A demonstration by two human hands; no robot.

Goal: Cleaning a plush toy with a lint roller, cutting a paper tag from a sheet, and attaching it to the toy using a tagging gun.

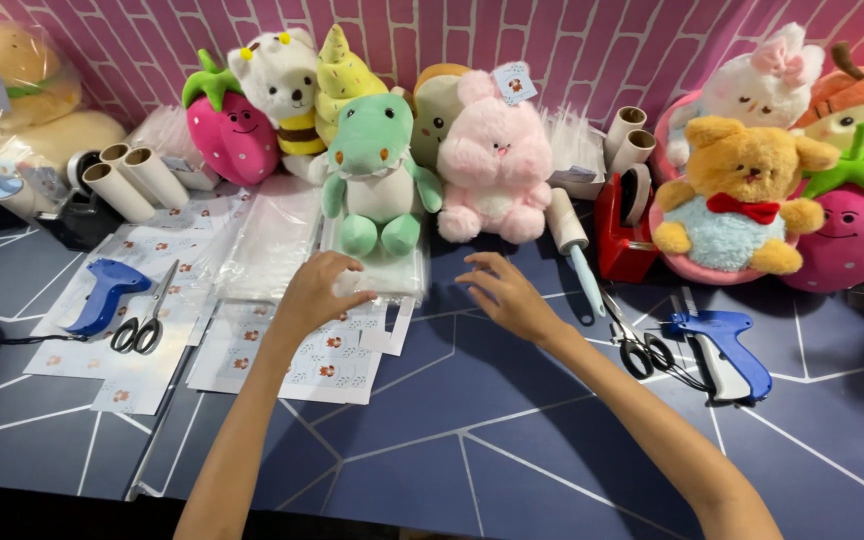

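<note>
My left hand [320, 293] rests on a stack of clear plastic bags [384, 272] on the dark blue table, fingers curled onto the near edge of the stack. My right hand [508, 293] hovers just right of the stack with fingers spread and nothing in it. A green dinosaur plush [376, 170] sits on the far end of the bags, right behind my left hand. A pink bunny plush [495, 160] sits beside it, behind my right hand. Printed paper cards [332, 362] lie under my left wrist.
More plush toys line the pink brick wall: strawberry [232, 125], white bear [280, 85], yellow bear [742, 190]. A lint roller [574, 240], red tape dispenser [624, 235], scissors [642, 350] and blue tagging gun [727, 345] lie right. Another tagging gun [104, 290], scissors [147, 320] and paper rolls [132, 180] lie left.
</note>
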